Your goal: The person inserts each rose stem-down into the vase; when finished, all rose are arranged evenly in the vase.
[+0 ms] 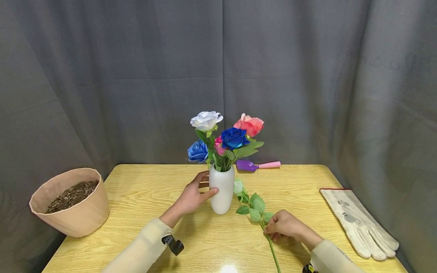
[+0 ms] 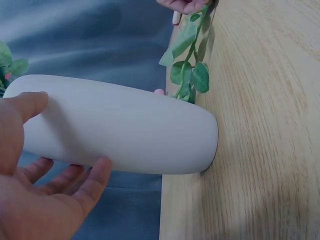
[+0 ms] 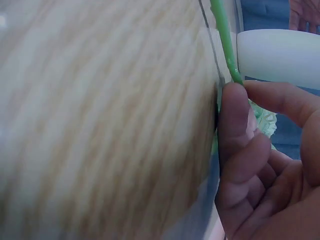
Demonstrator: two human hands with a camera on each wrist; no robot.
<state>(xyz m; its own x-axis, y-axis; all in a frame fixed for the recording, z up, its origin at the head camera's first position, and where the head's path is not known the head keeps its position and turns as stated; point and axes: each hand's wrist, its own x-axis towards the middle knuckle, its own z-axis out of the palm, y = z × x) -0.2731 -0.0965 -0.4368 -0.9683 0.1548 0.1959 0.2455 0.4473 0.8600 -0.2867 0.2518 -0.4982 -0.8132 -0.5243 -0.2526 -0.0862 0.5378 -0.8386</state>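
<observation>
A white vase (image 1: 222,194) stands upright on the wooden table (image 1: 143,197) and holds several roses (image 1: 225,134) in white, blue and pink. My left hand (image 1: 204,185) cups its left side, thumb in front and fingers behind; the left wrist view shows the fingers (image 2: 95,180) curled round the vase (image 2: 125,130). To its right a pale rose bud (image 1: 238,186) on a leafy green stem (image 1: 257,207) lies on the table. My right hand (image 1: 269,229) pinches that stem (image 3: 225,35) between thumb and fingers (image 3: 235,120), low on the tabletop.
A tan pot of dark soil (image 1: 69,204) sits at the table's left edge. A purple trowel with a pink handle (image 1: 257,165) lies behind the vase. A white work glove (image 1: 358,222) lies at the right. A grey curtain (image 1: 136,76) closes off the back.
</observation>
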